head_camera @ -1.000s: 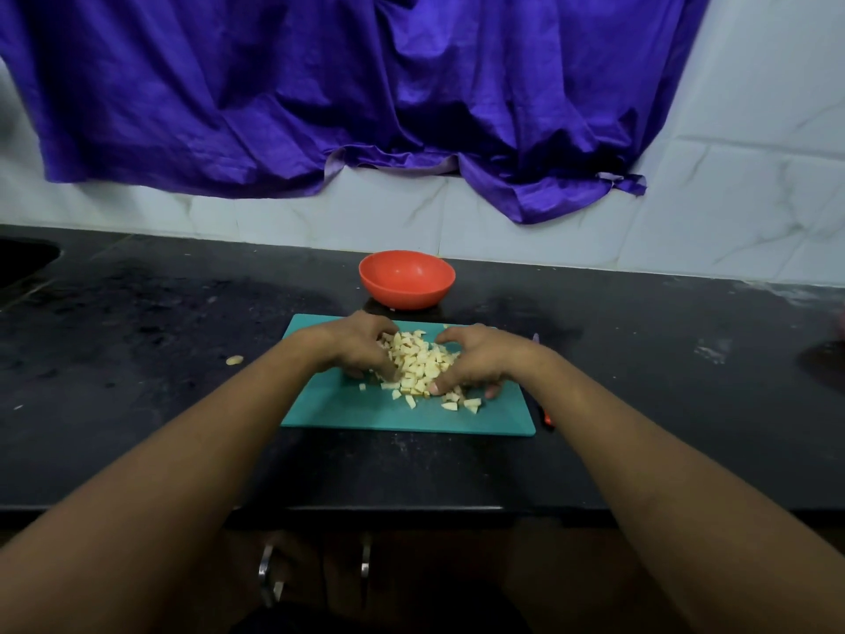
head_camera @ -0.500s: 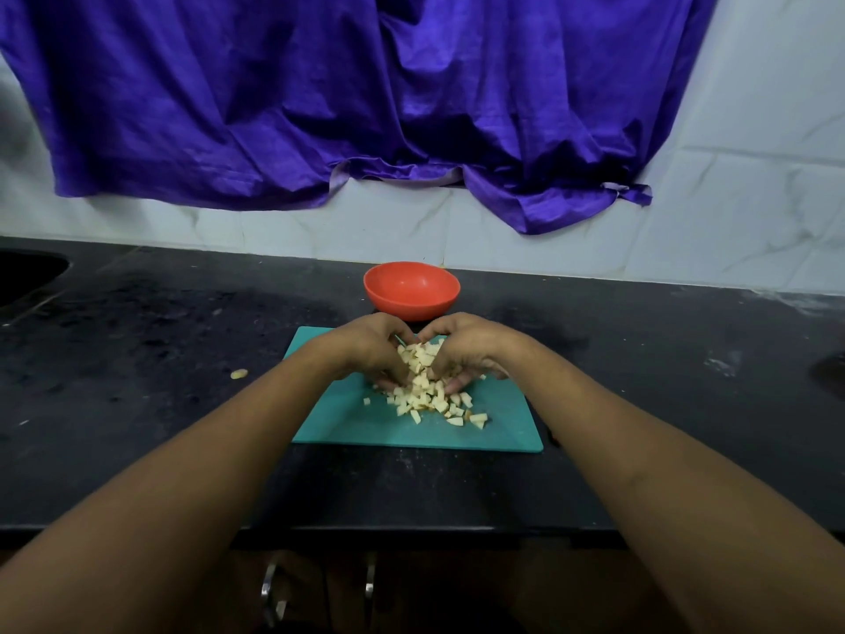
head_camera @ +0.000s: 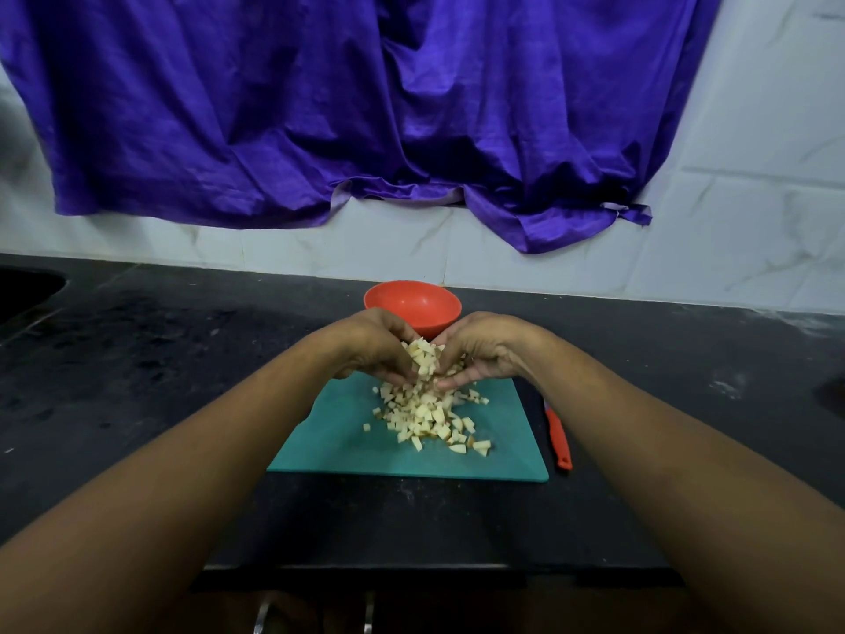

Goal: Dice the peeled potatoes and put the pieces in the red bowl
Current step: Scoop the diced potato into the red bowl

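The left hand (head_camera: 375, 350) and the right hand (head_camera: 484, 354) were cupped toward each other above the far half of the teal cutting board (head_camera: 338, 443), fingers curled inward with their tips almost meeting underneath; together they held a heaped scoop of potato pieces (head_camera: 423, 356), some of it showing in the gap between the thumbs; both hands sat just in front of the red bowl (head_camera: 411, 302), hiding part of its near side; more pale dice lay in a loose pile (head_camera: 432, 421) on the board below the hands, with a few strays at its edges; a red-handled knife (head_camera: 558, 439) lay on the black counter (head_camera: 160, 359) just beside the board's right edge, its far end hidden by the right forearm; a purple cloth (head_camera: 366, 107) hung over the white tiled wall (head_camera: 754, 231) behind
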